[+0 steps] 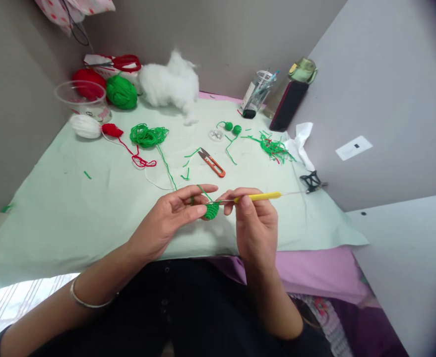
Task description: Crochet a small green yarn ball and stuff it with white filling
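Between both hands is a small round green crochet piece [212, 210]. My left hand [176, 208] pinches its left edge between thumb and fingers, with green yarn running over the raised index finger. My right hand [255, 218] is closed around a crochet hook with a yellow handle [262, 197]; the metal tip meets the top edge of the green piece. From the left hand the yarn leads back to a loose green yarn coil [149, 135]. Orange thread snips [212, 163] lie just beyond the hands.
Green yarn ball [121, 92], red yarn ball [89, 84], plastic tub [91, 111] and white stuffing [171, 84] stand at the back left. Two green crocheted balls [233, 128] and yarn scraps [273, 148] lie beyond the snips. A phone [289, 105] leans on a bottle [303, 70] at back right.
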